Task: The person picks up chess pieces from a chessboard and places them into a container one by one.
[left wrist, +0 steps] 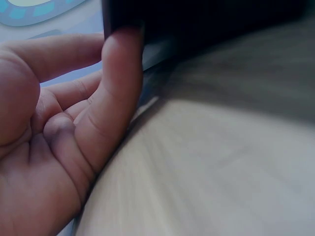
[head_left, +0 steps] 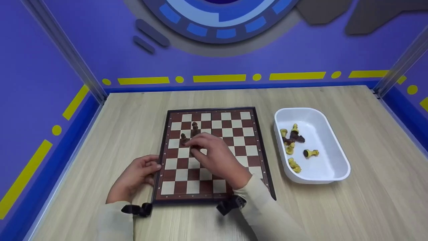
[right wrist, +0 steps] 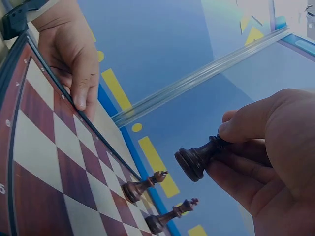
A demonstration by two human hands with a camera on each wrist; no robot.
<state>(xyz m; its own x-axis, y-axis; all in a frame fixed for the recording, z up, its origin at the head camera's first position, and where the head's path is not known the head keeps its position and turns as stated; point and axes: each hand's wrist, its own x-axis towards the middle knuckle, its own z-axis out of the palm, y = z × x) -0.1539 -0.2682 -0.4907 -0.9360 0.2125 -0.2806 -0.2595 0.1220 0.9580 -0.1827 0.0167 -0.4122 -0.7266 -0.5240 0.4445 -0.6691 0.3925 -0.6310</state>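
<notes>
My right hand (head_left: 215, 152) reaches over the chessboard (head_left: 219, 187) from the right. Its thumb and fingers pinch a dark brown chess piece (right wrist: 197, 160). The base of that piece points outward, tilted and apart from the board; its top is hidden by the fingers. Close to the fingertips, a dark bishop (head_left: 183, 139) and a dark king (head_left: 195, 129) stand upright on the board's left side. At the board's left edge my left hand (head_left: 138, 174) grips the rim, thumb above and fingers against the side, as the left wrist view (left wrist: 118, 69) partly shows.
A white plastic tub (head_left: 334, 147) stands right of the board. Several cream and dark chess pieces lie in it, among them a cream one (head_left: 311, 153) on its side. Blue panels (head_left: 214, 67) with yellow marks enclose the wooden table (head_left: 378, 167).
</notes>
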